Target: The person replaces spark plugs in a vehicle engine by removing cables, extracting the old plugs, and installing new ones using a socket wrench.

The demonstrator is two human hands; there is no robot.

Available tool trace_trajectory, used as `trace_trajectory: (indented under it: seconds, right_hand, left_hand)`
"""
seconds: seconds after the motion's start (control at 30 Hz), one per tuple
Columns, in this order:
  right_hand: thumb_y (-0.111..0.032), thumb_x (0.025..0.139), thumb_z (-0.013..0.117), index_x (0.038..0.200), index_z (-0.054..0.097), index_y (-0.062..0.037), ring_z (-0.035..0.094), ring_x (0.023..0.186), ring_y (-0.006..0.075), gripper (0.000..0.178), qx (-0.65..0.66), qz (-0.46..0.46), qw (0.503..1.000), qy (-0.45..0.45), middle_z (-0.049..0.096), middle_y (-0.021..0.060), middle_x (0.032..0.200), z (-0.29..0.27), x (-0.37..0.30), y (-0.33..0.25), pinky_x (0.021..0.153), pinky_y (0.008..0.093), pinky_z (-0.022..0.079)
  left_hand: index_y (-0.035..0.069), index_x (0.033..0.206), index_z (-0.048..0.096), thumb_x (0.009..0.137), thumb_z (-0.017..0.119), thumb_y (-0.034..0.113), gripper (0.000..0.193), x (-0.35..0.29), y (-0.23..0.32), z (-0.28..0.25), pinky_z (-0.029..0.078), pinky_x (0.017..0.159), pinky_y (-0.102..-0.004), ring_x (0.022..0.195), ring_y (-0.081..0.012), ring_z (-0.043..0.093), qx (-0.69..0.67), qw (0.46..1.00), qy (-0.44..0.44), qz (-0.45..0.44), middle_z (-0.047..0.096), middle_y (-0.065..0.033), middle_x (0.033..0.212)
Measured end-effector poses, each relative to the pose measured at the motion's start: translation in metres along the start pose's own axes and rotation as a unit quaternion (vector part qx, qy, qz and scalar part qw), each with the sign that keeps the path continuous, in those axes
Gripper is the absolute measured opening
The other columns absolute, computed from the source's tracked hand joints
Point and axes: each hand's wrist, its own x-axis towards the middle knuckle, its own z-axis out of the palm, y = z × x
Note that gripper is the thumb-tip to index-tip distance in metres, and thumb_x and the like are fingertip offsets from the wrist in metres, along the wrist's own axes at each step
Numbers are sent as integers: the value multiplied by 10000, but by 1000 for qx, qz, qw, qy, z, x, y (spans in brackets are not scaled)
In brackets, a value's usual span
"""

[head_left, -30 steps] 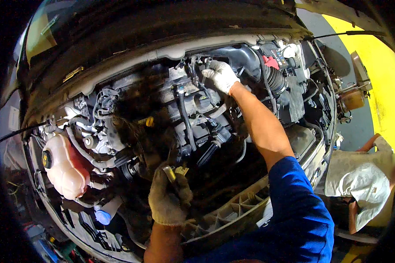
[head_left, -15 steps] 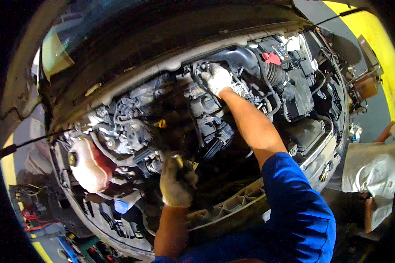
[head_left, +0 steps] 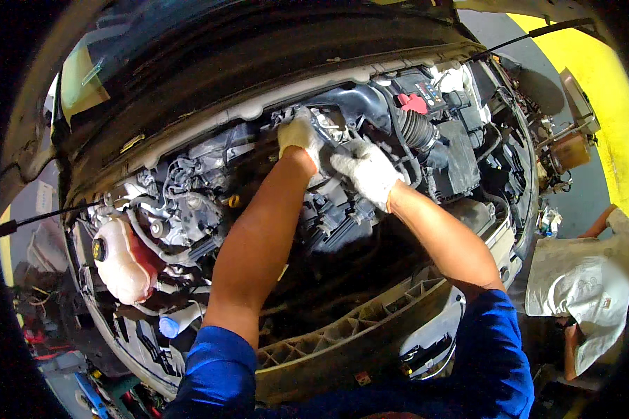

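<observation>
Both my hands wear pale work gloves and reach into the car's engine bay, close to its far edge. My left hand (head_left: 300, 135) is bent down among the engine parts; its fingers are curled and what they grip is hidden. Just right of it and a little nearer, my right hand (head_left: 369, 172) is closed on the near end of a dark bar-shaped tool (head_left: 330, 142). That tool slants up and left toward my left hand. Black engine parts (head_left: 335, 209) lie just below my hands, and a ribbed black intake hose (head_left: 418, 130) runs to their right.
The raised hood (head_left: 210, 77) hangs over the far side, with a prop rod (head_left: 528, 36) at the right. A pinkish coolant tank (head_left: 124, 262) and a blue-capped filler neck (head_left: 178, 321) sit at left. Another person (head_left: 583, 293) is at the right, beyond the car's front.
My left hand has moved up and right from the near engine bay to the far edge. My right hand has shifted right and nearer. The view has shifted slightly.
</observation>
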Motion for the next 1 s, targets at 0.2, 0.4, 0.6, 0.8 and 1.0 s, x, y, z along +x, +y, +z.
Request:
trace_trajectory:
  seconds: [0.2,0.4,0.6,0.8,1.0]
  right_hand:
    - [-257,925,675,1028,700,12,523,733,119,290,121,13,992,18,637,24,821,-16,28,13,672,297,435]
    - [-238,925,672,1034,709,22,540,733,123,284,99,28,995,1,650,25,832,-18,38,-9,682,293,446]
    - [-338,903,708,1060,709,-4,523,641,103,370,128,9,992,-8,639,11,777,-15,47,8,571,268,404]
    - [-435,882,722,1005,709,-31,576,603,150,423,-153,5,986,-59,638,54,736,-70,79,5,535,313,456]
    - [-357,876,650,1328,556,-53,649,1055,395,552,-452,-110,884,-48,672,263,1110,-36,79,-10,903,471,505]
  left_hand:
    - [11,1137,666,874,654,240,348,81,-19,-28,536,876,-440,994,-373,659,500,695,-38,515,688,-212,1080]
    - [48,1177,601,1033,444,331,355,82,-16,-13,592,764,-383,880,-267,683,-50,942,-323,79,671,-149,1001]
    - [61,1183,592,986,531,341,348,62,-8,-17,554,661,-424,775,-293,673,-78,959,-266,60,661,-145,953]
    - [63,1262,592,905,633,345,456,98,-24,-25,535,880,-443,1011,-341,665,54,928,-317,191,674,-177,1104]
    - [28,1232,635,883,599,213,396,99,-13,-34,497,978,-430,1117,-360,634,408,803,-243,361,667,-211,1181]
